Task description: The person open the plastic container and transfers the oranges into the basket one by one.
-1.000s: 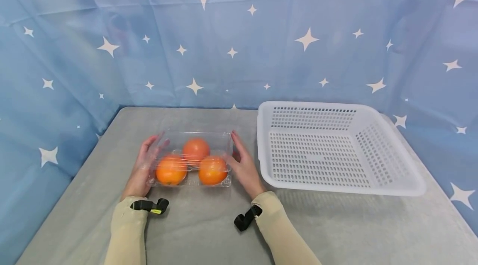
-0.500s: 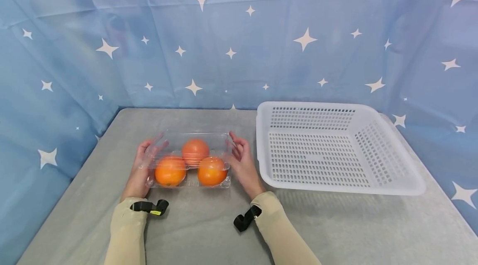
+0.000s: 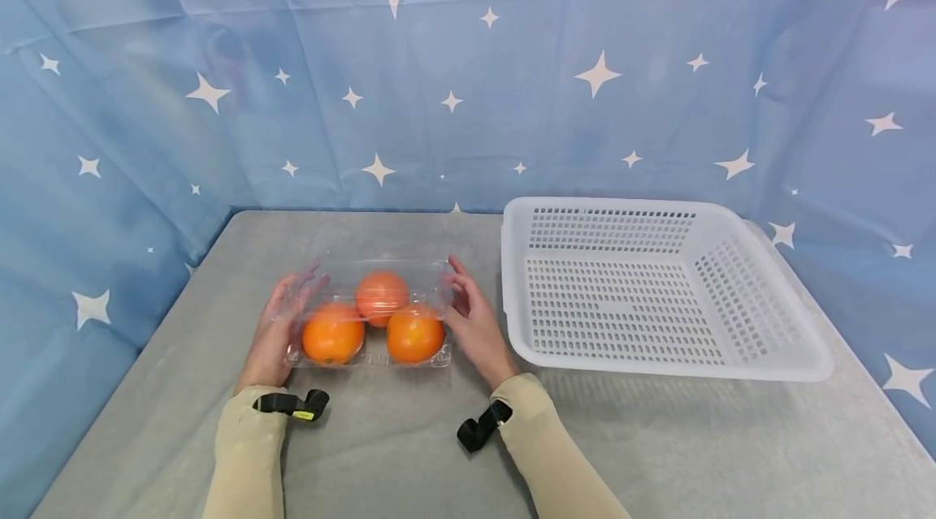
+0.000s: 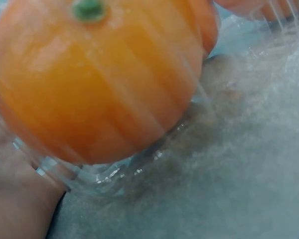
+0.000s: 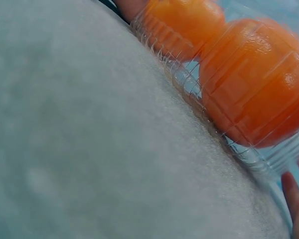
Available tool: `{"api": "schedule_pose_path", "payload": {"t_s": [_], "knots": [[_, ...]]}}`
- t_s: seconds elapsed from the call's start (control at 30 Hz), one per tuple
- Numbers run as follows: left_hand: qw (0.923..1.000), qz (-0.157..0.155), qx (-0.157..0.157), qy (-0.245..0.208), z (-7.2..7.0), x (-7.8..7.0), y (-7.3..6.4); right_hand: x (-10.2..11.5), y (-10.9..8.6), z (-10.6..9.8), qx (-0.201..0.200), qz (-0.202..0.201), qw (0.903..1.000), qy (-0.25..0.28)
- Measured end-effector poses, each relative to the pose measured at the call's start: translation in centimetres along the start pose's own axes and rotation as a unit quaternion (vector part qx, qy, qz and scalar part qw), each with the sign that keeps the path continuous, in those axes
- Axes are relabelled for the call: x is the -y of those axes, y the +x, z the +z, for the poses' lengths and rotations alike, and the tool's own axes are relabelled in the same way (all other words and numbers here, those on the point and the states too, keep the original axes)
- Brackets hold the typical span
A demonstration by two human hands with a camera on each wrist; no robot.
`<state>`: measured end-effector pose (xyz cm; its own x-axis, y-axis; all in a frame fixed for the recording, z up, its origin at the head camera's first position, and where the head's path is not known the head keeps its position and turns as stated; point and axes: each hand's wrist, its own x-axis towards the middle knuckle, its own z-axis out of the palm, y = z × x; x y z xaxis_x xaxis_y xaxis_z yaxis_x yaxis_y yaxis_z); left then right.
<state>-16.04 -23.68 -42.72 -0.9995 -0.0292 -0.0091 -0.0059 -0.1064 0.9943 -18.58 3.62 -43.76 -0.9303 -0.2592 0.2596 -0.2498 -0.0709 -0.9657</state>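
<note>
A clear plastic clamshell box (image 3: 376,358) stands on the grey table (image 3: 395,438) left of centre, with three oranges in it: left (image 3: 333,334), right (image 3: 415,335) and back (image 3: 382,298). Its see-through lid (image 3: 424,269) is raised at a tilt over the fruit. My left hand (image 3: 272,340) holds the box's left side, its fingertips visible through the plastic. On the opposite side, my right hand (image 3: 478,332) grips with the index finger reaching along the lid's edge. The left wrist view shows one orange (image 4: 99,89) close up, its green stem spot uppermost.
A white perforated basket (image 3: 621,365) sits on the right of the table, a short way from my right hand. Behind and to the left hangs a blue curtain (image 3: 526,121) with white stars. A black wrist camera (image 3: 483,426) is strapped to each sleeve.
The lid's front edge has shifted slightly above the oranges. My right fingers bent inward, then the index straightened again. Box, fruit and basket stay in place.
</note>
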Motion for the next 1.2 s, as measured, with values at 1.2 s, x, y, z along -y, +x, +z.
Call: {"api": "schedule_pose_path", "payload": {"t_s": [1.2], "knots": [[0.9997, 0.011, 0.012, -0.016, 0.1, 0.2, 0.4, 0.4, 0.1, -0.1, 0.018, 0.012, 0.9996, -0.018]]}}
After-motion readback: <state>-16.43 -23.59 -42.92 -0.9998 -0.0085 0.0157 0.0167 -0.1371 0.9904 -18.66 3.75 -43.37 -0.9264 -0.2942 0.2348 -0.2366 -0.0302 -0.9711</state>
